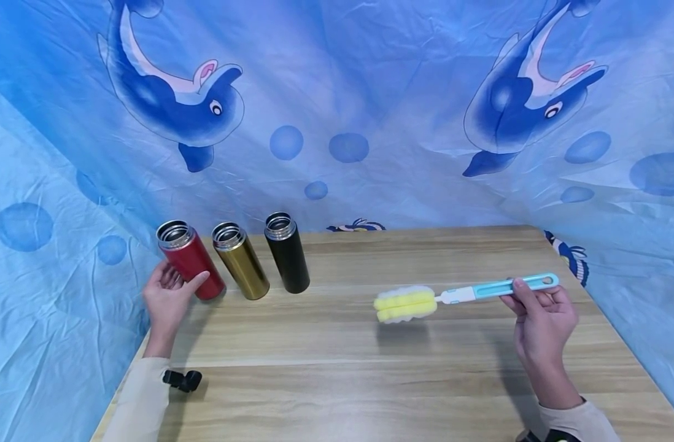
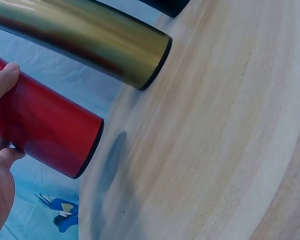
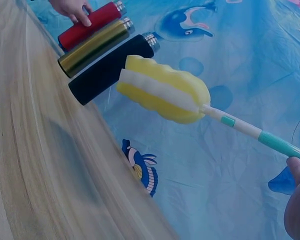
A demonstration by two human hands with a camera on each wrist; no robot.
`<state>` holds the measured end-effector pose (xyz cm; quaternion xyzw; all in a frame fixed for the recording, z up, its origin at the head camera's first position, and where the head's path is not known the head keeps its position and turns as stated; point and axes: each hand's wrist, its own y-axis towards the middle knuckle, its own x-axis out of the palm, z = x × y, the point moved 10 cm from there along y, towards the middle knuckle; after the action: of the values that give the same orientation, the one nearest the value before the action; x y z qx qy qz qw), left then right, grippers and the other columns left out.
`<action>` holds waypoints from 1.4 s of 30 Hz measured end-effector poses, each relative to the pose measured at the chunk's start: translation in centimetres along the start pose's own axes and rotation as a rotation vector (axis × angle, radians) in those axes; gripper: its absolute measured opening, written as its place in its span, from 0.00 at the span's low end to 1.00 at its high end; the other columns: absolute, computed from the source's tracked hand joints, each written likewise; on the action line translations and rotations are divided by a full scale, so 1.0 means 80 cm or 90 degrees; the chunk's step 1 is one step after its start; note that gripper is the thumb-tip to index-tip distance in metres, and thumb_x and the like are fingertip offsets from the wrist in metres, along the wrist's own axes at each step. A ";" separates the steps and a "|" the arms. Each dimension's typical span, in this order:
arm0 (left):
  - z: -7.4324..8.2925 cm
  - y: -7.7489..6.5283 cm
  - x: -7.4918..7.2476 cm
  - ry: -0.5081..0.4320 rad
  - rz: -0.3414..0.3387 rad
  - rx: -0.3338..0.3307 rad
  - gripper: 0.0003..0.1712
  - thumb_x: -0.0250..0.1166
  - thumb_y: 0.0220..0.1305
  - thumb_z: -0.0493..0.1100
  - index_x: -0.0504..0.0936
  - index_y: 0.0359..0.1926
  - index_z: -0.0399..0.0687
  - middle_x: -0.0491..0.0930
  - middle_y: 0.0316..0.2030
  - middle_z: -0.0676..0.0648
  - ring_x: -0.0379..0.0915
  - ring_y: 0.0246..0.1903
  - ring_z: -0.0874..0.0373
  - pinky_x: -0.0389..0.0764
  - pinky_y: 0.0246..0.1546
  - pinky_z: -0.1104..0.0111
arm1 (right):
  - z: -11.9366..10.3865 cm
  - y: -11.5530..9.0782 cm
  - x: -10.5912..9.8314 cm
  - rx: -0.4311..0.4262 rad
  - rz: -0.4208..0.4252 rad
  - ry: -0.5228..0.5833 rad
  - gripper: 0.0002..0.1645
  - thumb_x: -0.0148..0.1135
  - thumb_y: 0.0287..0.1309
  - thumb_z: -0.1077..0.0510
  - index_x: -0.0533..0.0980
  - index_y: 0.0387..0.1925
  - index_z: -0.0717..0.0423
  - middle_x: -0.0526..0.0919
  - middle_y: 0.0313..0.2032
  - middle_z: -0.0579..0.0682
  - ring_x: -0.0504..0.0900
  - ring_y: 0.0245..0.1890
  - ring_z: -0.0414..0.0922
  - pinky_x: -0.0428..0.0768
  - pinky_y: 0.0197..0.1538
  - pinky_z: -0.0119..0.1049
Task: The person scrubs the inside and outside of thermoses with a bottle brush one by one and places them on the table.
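Note:
My left hand (image 1: 168, 301) grips a red metal bottle (image 1: 196, 264), lidless with a bare threaded mouth, at the table's far left. The thumb lies across its front in the left wrist view. Just right of it stand a gold bottle (image 1: 243, 264) and a black bottle (image 1: 288, 258), both upright with open mouths. Over on the right, my right hand (image 1: 544, 322) holds a bottle brush by its turquoise handle (image 1: 494, 288). The brush's yellow and white sponge head (image 1: 406, 304) points left, raised over the table with a shadow under it.
A wood-grain table (image 1: 342, 380) lies under everything. Blue cloth printed with dolphins (image 1: 326, 80) hangs behind it and along both sides, close behind the bottles. Each forearm wears a strapped black device, such as the one on the left sleeve (image 1: 183, 380).

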<state>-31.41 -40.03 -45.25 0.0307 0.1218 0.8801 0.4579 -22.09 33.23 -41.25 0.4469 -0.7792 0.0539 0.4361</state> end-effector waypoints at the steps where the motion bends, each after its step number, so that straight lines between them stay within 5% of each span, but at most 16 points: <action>1: -0.002 0.001 0.000 0.007 0.000 -0.005 0.46 0.82 0.49 0.38 0.73 0.70 0.48 0.76 0.65 0.41 0.77 0.59 0.56 0.75 0.61 0.72 | 0.000 0.000 0.000 0.001 0.001 -0.003 0.10 0.62 0.57 0.81 0.73 0.40 0.77 0.87 0.32 0.66 0.91 0.30 0.52 0.83 0.33 0.40; 11: -0.018 0.013 -0.002 -0.073 0.016 -0.010 0.45 0.83 0.45 0.32 0.76 0.66 0.44 0.81 0.58 0.43 0.79 0.52 0.59 0.79 0.53 0.78 | 0.004 -0.003 -0.003 0.025 0.012 -0.008 0.11 0.62 0.57 0.81 0.73 0.42 0.76 0.88 0.33 0.64 0.91 0.31 0.51 0.82 0.35 0.41; 31: -0.037 0.015 -0.005 -0.105 0.010 -0.038 0.43 0.82 0.46 0.30 0.76 0.65 0.44 0.80 0.57 0.45 0.79 0.53 0.59 0.80 0.50 0.79 | 0.005 -0.006 0.001 0.012 -0.001 -0.022 0.10 0.63 0.57 0.81 0.73 0.40 0.76 0.88 0.32 0.65 0.91 0.31 0.52 0.83 0.34 0.40; 36: -0.036 0.014 -0.005 -0.068 -0.004 -0.022 0.43 0.82 0.48 0.33 0.75 0.66 0.47 0.80 0.59 0.45 0.78 0.55 0.58 0.78 0.56 0.77 | 0.004 -0.006 0.002 0.011 0.001 -0.018 0.10 0.63 0.56 0.81 0.73 0.39 0.76 0.88 0.31 0.65 0.91 0.31 0.51 0.84 0.34 0.40; 42: -0.036 0.006 -0.006 -0.021 -0.024 -0.011 0.44 0.78 0.57 0.41 0.69 0.72 0.51 0.71 0.70 0.43 0.67 0.70 0.52 0.62 0.74 0.59 | 0.004 -0.007 0.001 0.017 0.003 -0.005 0.10 0.61 0.57 0.82 0.72 0.39 0.76 0.87 0.31 0.65 0.91 0.31 0.51 0.84 0.33 0.40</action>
<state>-32.03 -41.25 -47.92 0.0388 0.1068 0.8716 0.4769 -21.86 32.69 -41.56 0.4509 -0.7813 0.0641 0.4269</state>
